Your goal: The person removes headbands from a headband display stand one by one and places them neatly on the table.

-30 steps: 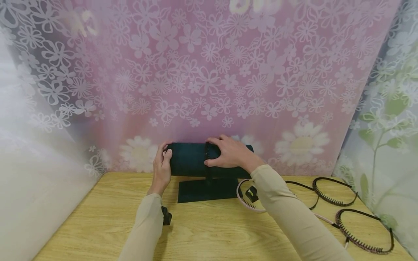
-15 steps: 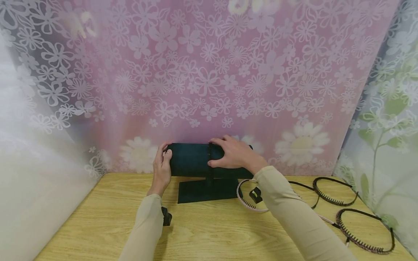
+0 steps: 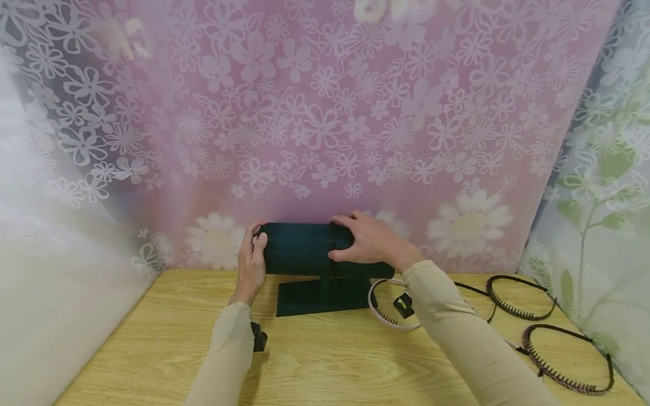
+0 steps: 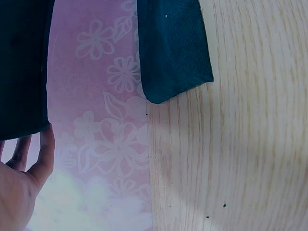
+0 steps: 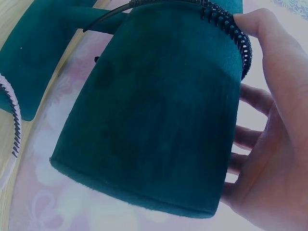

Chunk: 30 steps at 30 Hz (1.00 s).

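Observation:
A dark green velvet roll-shaped display stand (image 3: 297, 248) stands upright on the table, its flat base (image 3: 299, 296) below the roll. My left hand (image 3: 250, 265) grips the roll's left end, thumb in front and fingers over the top. A black toothed headband (image 5: 236, 31) straddles the roll right of its middle, open ends hanging down. My right hand (image 3: 373, 242) holds this headband with the thumb at its front and fingers over the top. In the right wrist view the thumb (image 5: 255, 21) touches the headband's edge, and the other fingers are partly hidden behind the roll.
A pink toothed headband (image 3: 373, 304) lies right of the base, under my right wrist. More headbands lie on the wooden table (image 3: 315, 361) at the right, including a dark one (image 3: 513, 311) and a brownish one (image 3: 553, 375). A pink floral curtain (image 3: 325, 113) hangs close behind the stand.
My right hand has slid the black headband a little to the right along the roll. The left hand and the stand have stayed in place.

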### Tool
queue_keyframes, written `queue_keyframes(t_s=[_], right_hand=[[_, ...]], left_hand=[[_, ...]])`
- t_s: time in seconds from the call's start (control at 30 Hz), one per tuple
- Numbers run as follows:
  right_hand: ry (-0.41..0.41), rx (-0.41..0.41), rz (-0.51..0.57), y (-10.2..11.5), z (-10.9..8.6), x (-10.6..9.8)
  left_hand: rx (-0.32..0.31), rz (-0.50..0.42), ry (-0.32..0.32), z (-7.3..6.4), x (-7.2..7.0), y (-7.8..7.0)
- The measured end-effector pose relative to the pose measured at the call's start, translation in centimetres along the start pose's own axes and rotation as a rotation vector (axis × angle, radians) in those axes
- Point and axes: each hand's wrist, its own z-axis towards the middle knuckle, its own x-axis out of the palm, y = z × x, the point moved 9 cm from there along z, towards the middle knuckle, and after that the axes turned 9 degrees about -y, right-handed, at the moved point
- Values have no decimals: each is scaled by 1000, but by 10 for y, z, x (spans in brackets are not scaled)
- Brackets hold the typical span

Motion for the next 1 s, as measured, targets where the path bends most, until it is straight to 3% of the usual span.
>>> queue_keyframes(t_s=[1.0], right_hand=[[-9,2,-25,-15,-10,-8]], left_hand=[[-13,5,-1,0,0,2]])
